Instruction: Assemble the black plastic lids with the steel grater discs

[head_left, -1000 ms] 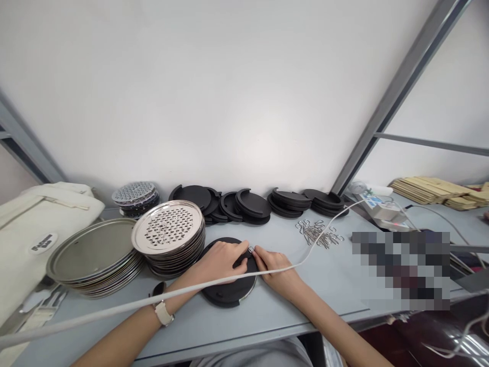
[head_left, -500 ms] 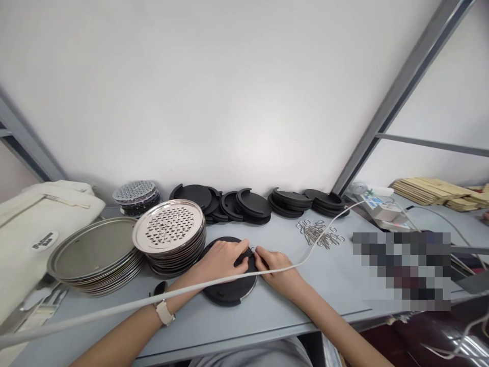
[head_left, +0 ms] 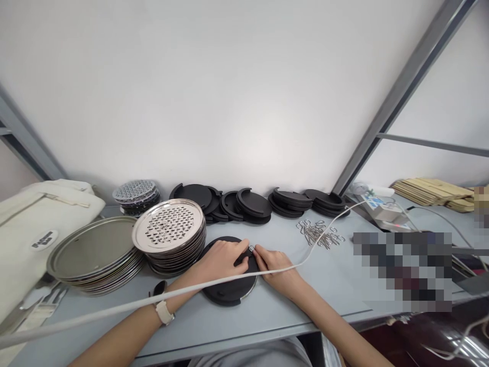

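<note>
A black round disc (head_left: 229, 291) with a raised rim lies on the table in front of me, a thin shiny edge showing at its right. My left hand (head_left: 225, 257) rests over it, thumb and index finger bent against its right part; the other fingers are hidden. My right hand (head_left: 275, 262) is closed at the disc's right edge, pinching a small wire hook (head_left: 251, 248) whose loop shows between the two hands. To the right, several loose wire hooks (head_left: 320, 233) lie in a heap.
Grater plates (head_left: 170, 227) and plain round metal plates (head_left: 95, 250) stand stacked left. More black discs (head_left: 254, 204) line the wall, beside perforated discs (head_left: 134, 191). A white cable (head_left: 244, 275) crosses before my hands. A cream bag (head_left: 23, 239) lies left, yellowish flat pieces (head_left: 431, 191) far right.
The wire hook's loop has shifted slightly at my right fingertips and shows more clearly. Both hands otherwise stay in place on the disc.
</note>
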A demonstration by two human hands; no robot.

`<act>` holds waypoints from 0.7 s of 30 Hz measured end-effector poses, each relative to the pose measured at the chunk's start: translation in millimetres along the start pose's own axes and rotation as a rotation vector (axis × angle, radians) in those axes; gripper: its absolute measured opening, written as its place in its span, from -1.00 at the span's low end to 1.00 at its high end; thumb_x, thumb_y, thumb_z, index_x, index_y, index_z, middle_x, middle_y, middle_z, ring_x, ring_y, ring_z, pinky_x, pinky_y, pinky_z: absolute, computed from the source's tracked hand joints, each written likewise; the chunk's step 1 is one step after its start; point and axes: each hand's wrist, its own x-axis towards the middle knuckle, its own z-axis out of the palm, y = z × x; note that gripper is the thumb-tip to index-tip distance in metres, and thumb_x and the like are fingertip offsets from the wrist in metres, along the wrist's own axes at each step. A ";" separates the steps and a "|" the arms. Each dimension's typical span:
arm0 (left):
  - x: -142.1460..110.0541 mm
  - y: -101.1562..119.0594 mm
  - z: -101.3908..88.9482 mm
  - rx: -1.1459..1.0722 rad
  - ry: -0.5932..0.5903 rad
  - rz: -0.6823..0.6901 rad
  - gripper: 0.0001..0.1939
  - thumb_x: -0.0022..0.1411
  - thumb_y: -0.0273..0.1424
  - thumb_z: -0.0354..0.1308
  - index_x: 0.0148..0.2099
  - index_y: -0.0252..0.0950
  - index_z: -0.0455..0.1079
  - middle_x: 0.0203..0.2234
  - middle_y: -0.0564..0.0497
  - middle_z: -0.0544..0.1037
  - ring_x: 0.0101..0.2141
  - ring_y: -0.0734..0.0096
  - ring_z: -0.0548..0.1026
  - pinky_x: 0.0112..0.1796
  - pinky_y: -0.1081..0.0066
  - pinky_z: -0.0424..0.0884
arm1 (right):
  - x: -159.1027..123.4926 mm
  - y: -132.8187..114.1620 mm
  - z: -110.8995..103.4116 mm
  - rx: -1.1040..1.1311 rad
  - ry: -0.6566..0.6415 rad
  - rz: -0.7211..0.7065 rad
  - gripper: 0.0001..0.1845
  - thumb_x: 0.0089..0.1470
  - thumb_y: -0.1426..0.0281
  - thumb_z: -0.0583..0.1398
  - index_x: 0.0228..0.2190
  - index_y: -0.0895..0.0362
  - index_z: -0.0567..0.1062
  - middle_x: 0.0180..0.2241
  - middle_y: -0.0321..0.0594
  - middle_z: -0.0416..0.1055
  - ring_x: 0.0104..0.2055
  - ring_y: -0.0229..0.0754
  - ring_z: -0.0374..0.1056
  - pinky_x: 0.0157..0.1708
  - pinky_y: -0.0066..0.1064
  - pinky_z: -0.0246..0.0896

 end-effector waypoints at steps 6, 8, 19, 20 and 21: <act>0.5 0.0 0.7 0.001 -0.002 -0.001 -0.91 0.26 -0.35 -0.02 -0.31 -0.20 0.14 -0.54 0.10 0.39 -0.53 0.36 0.38 -0.51 0.40 0.06 | 0.2 -1.0 -3.1 0.015 -0.007 -0.002 -0.78 0.23 0.40 -0.07 -0.39 0.12 0.32 -0.60 -0.30 0.36 -0.62 -0.27 0.20 -0.54 -0.41 -0.22; 0.9 0.2 0.3 0.004 -0.002 -0.001 -0.91 0.27 -0.35 -0.03 -0.31 -0.20 0.14 -0.54 0.10 0.39 -0.53 0.36 0.39 -0.51 0.40 0.07 | -0.1 -1.4 -3.9 0.023 -0.010 0.002 -0.79 0.23 0.40 -0.06 -0.39 0.12 0.31 -0.60 -0.31 0.35 -0.62 -0.27 0.20 -0.54 -0.41 -0.22; 0.5 1.5 -1.4 0.018 0.002 -0.009 -0.92 0.26 -0.37 -0.02 -0.31 -0.20 0.14 -0.53 0.09 0.41 -0.51 0.35 0.40 -0.50 0.40 0.08 | 0.1 -2.2 -4.1 0.026 -0.006 0.008 -0.79 0.20 0.42 -0.05 -0.42 0.12 0.31 -0.62 -0.32 0.32 -0.63 -0.28 0.17 -0.55 -0.40 -0.24; 0.5 1.6 -1.3 0.018 0.002 -0.008 -0.92 0.26 -0.37 -0.02 -0.31 -0.20 0.14 -0.53 0.09 0.41 -0.51 0.35 0.41 -0.50 0.40 0.08 | 0.2 -2.2 -4.1 0.024 -0.005 0.008 -0.79 0.20 0.42 -0.05 -0.42 0.12 0.31 -0.63 -0.32 0.32 -0.64 -0.28 0.17 -0.55 -0.40 -0.24; 0.6 1.7 -1.2 0.018 0.003 -0.008 -0.92 0.26 -0.37 -0.02 -0.31 -0.20 0.14 -0.53 0.09 0.41 -0.51 0.35 0.41 -0.50 0.40 0.08 | 0.2 -2.3 -4.2 0.022 -0.003 0.007 -0.79 0.20 0.41 -0.05 -0.42 0.12 0.31 -0.63 -0.32 0.32 -0.64 -0.28 0.16 -0.55 -0.40 -0.24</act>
